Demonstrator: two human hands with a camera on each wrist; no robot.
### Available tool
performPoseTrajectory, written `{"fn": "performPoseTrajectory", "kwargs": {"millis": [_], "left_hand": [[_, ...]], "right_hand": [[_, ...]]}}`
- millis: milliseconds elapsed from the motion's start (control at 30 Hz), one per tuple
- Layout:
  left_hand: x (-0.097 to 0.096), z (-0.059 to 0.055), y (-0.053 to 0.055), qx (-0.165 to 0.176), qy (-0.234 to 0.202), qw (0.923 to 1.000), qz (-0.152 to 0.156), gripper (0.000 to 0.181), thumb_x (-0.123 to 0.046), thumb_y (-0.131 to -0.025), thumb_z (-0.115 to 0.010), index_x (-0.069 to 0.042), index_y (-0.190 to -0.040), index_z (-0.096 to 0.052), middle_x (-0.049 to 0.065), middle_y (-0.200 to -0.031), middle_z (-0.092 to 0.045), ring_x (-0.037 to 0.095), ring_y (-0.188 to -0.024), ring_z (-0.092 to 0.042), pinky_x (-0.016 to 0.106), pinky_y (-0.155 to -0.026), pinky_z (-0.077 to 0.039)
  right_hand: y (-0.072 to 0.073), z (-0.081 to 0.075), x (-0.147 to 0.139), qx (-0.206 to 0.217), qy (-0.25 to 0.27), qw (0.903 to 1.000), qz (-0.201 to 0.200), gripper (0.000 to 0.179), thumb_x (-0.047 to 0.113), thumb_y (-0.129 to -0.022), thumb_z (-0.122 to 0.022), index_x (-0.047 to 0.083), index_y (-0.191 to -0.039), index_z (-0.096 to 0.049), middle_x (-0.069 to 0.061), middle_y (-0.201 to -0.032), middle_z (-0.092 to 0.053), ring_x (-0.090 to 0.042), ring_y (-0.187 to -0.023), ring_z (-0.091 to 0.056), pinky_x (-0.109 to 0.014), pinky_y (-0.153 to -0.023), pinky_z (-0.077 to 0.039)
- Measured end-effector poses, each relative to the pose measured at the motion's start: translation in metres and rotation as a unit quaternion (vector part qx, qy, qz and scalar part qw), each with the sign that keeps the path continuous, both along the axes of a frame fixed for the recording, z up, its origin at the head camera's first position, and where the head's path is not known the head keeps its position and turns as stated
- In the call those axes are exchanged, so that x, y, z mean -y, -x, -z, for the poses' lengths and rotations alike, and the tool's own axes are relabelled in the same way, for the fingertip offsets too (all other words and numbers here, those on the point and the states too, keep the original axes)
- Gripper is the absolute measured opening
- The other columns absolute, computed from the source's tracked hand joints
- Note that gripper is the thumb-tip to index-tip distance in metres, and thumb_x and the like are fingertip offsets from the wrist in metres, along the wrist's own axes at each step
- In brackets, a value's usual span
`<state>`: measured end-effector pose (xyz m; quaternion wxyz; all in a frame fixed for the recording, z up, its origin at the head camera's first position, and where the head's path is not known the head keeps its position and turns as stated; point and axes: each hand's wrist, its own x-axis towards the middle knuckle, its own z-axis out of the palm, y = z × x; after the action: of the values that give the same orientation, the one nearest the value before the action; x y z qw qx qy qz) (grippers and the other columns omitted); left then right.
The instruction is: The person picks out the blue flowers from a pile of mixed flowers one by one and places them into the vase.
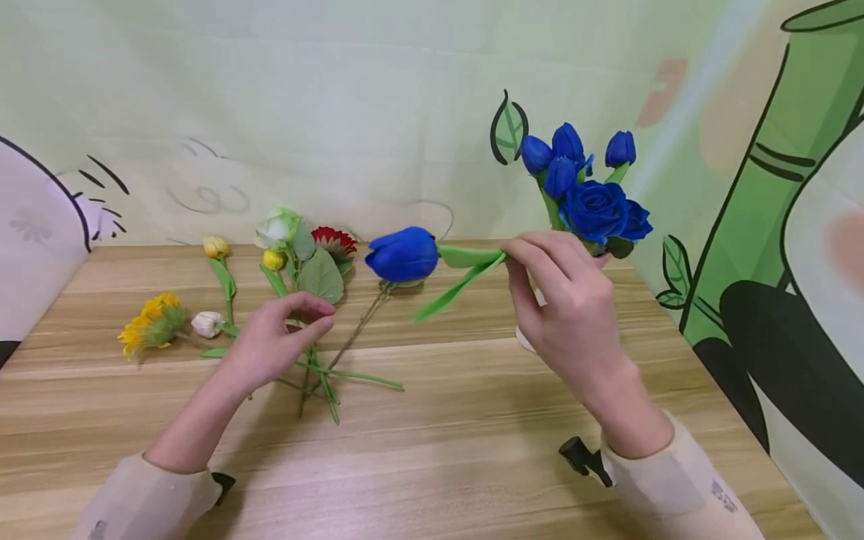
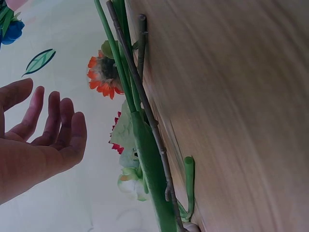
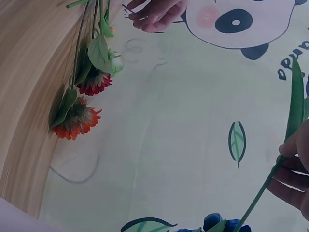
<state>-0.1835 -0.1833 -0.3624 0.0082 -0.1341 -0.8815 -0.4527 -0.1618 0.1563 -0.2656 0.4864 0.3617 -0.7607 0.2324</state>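
Between the thumb and fingers of my right hand is the stem of a blue tulip, held above the table with its bloom pointing left. The right wrist view shows the green stem running past the fingertips. Behind that hand, blue roses and several blue tulips stand in a vase that the hand mostly hides. My left hand hovers over the crossed flower stems, holding nothing, its fingers loosely bent and apart in the left wrist view.
On the table at left lie a sunflower, a white tulip, a yellow tulip, a pale green-white rose and a red flower. An orange flower lies near the back edge. A printed cloth hangs behind.
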Motion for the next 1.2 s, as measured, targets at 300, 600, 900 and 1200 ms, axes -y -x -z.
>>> {"fn": "performPoseTrajectory", "kwargs": {"millis": [300,600,900,1200], "left_hand": [[0.002,0.0,-0.001,0.006,-0.001,1.0,-0.001,0.02,-0.021,-0.105,-0.063,-0.007,-0.117,-0.069,0.008,-0.111,-0.07,0.025,-0.103,-0.064,0.045,-0.091,-0.052],[0.002,0.001,-0.001,0.008,0.001,1.0,0.002,0.021,-0.022,-0.105,-0.063,-0.006,-0.117,-0.069,0.008,-0.112,-0.07,0.026,-0.106,-0.063,0.045,-0.092,-0.052],[0.003,0.001,-0.002,0.008,0.002,1.0,0.003,0.02,-0.021,-0.104,-0.063,-0.007,-0.117,-0.069,0.008,-0.11,-0.07,0.025,-0.105,-0.063,0.045,-0.091,-0.052],[0.003,0.001,-0.001,0.011,0.004,0.9999,0.003,0.019,-0.022,-0.104,-0.064,-0.008,-0.116,-0.069,0.007,-0.109,-0.069,0.024,-0.105,-0.062,0.045,-0.091,-0.051]], "right_hand": [[0.011,-0.009,-0.005,-0.023,0.128,0.9909,0.036,0.01,-0.006,-0.094,-0.069,-0.005,-0.103,-0.071,-0.019,-0.098,-0.071,-0.036,-0.089,-0.068,-0.026,-0.088,-0.054],[0.017,-0.021,-0.022,0.026,0.144,0.9843,0.099,0.016,0.007,-0.101,-0.065,-0.006,-0.11,-0.069,-0.019,-0.099,-0.071,-0.032,-0.091,-0.071,-0.039,-0.08,-0.06],[0.02,-0.016,-0.03,0.06,0.129,0.9817,0.126,0.017,0.004,-0.1,-0.063,-0.009,-0.111,-0.067,-0.022,-0.098,-0.069,-0.032,-0.089,-0.07,-0.044,-0.079,-0.06],[0.025,-0.007,-0.036,0.068,0.104,0.9829,0.136,0.016,0.002,-0.098,-0.063,-0.01,-0.107,-0.068,-0.023,-0.096,-0.07,-0.034,-0.086,-0.069,-0.048,-0.074,-0.056]]}}
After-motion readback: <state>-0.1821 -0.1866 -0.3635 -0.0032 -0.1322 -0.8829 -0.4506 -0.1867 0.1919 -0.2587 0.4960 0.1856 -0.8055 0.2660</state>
